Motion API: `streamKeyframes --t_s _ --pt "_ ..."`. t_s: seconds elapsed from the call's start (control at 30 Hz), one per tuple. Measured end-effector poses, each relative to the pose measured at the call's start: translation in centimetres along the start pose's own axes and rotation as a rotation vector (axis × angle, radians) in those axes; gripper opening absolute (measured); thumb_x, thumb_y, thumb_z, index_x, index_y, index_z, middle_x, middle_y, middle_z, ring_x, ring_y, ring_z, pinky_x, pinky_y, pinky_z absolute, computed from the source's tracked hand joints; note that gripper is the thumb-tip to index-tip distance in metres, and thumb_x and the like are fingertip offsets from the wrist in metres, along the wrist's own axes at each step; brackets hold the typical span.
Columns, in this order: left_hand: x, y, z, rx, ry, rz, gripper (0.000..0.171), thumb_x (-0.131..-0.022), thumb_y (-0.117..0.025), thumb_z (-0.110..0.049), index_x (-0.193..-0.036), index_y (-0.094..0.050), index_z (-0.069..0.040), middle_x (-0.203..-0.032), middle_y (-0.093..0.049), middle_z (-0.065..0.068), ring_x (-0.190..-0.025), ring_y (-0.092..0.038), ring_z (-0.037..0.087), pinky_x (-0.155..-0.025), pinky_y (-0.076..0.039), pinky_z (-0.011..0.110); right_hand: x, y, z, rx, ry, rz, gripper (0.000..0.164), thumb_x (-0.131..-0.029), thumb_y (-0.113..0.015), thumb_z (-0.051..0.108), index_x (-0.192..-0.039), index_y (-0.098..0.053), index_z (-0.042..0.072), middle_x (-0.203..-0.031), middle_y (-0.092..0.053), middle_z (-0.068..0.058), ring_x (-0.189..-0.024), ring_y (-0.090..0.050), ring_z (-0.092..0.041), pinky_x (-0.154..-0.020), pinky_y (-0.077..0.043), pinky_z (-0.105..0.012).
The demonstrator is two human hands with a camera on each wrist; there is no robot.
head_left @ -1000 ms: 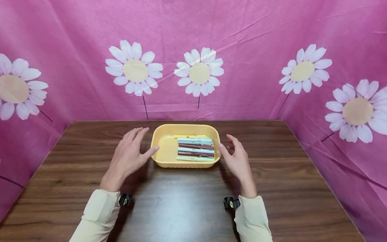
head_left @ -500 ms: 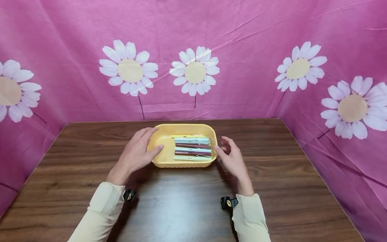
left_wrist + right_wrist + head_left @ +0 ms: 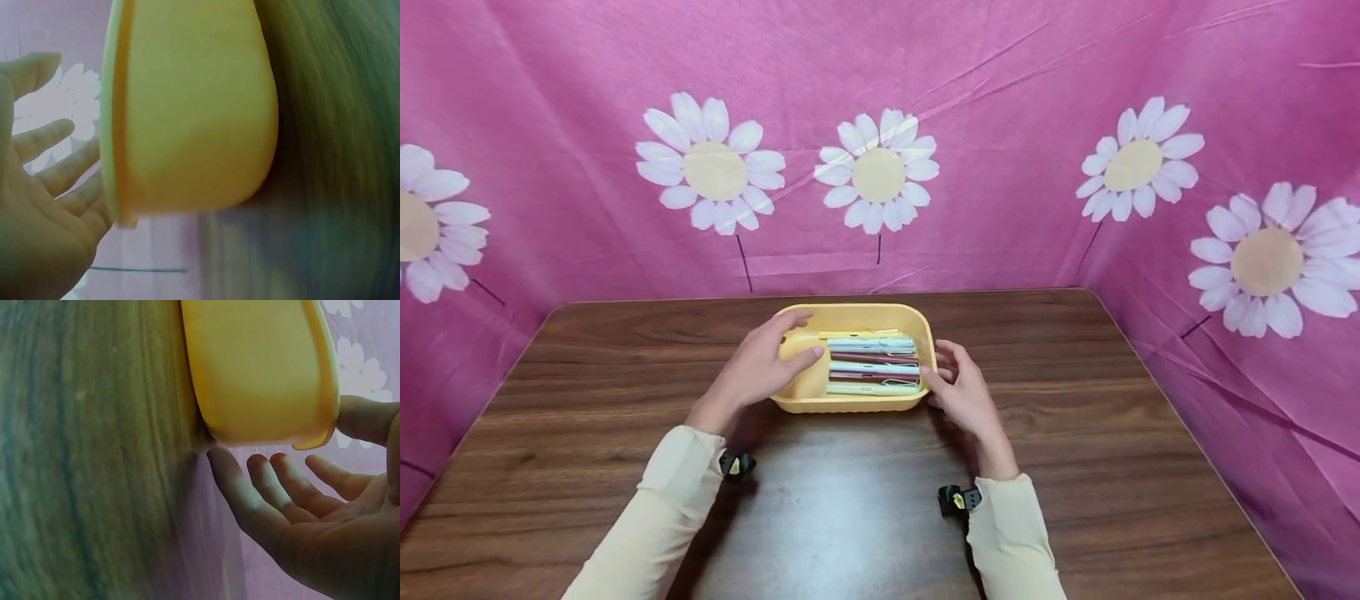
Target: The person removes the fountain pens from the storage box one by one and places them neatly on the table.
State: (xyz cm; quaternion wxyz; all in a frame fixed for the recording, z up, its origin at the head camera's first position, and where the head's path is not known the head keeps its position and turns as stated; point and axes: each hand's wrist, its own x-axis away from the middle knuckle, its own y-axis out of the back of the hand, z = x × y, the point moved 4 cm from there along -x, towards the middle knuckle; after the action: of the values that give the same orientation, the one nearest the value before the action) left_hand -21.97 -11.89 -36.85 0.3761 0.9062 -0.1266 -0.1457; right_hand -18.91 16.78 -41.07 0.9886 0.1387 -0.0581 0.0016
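A yellow plastic tray (image 3: pixel 850 406) rests on the wooden table, with several clip-on pens (image 3: pixel 872 367) lying side by side toward its right end. The pens are pale blue, dark maroon, pale green and yellow. My left hand (image 3: pixel 756 367) reaches over the tray's left end, fingers spread and thumb above the inside; in the left wrist view its fingers stand by the rim of the tray (image 3: pixel 194 112). At the right end, my right hand (image 3: pixel 966 396) has its thumb at the rim. The right wrist view shows its loosely bent fingers (image 3: pixel 230 475) beside the tray's outer wall.
The brown wood-grain table (image 3: pixel 850 508) extends in front of the tray and to both sides. A pink cloth (image 3: pixel 1000 208) with white daisies hangs right behind the table and along its sides. Each wrist carries a small black device (image 3: pixel 737 465).
My left hand has moved right, from beside the tray's left end to over it. My right hand has shifted slightly in at the right end. The whole head view has drifted a little.
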Motion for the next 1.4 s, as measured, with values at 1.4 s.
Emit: streamKeyframes --t_s 1.4 --pt "-6.4 -5.1 1.5 0.019 0.005 0.220 0.030 -0.094 -0.066 -0.006 -0.121 -0.064 0.008 -0.118 -0.069 0.023 -0.115 -0.063 0.036 -0.102 -0.047 0.047 -0.2 -0.5 -0.2 -0.122 -0.028 0.005 0.052 -0.100 -0.059 0.000 -0.149 -0.042 0.000 -0.143 -0.050 -0.025 -0.118 -0.058 -0.038 -0.086 -0.057 -0.049"
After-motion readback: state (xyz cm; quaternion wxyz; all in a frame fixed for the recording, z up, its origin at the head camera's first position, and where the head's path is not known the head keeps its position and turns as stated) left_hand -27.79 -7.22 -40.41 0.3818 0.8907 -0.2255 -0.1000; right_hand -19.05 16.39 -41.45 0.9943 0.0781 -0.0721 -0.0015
